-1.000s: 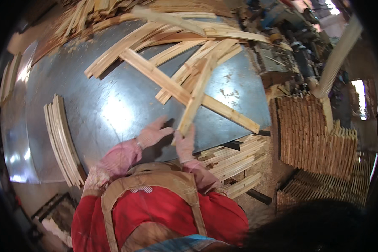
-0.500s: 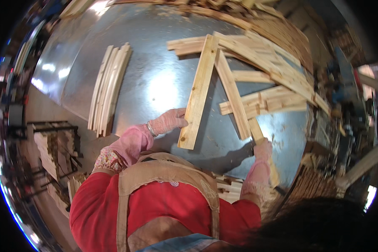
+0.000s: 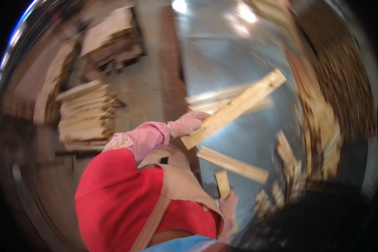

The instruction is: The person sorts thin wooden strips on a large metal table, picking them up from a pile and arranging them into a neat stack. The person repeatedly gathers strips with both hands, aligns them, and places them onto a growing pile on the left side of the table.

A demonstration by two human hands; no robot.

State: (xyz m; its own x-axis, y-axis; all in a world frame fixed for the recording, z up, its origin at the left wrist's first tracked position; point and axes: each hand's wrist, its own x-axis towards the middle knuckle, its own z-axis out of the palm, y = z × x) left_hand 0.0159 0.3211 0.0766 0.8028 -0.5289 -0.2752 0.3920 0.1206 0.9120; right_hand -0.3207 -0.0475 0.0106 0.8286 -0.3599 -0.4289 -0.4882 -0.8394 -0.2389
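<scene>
Well, the plank (image 3: 239, 107) looks long — flat, pale yellow.

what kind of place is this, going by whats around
Probably a woodworking shop: a stack of planks sits off to the left, more wood lies on a metal table, and the gloved left hand holds a board.

We see white glare on the far worktop (image 3: 227, 54), motion blur streaking the wood stack (image 3: 342, 71) at right, and dark, curving fisheye edges.
</scene>
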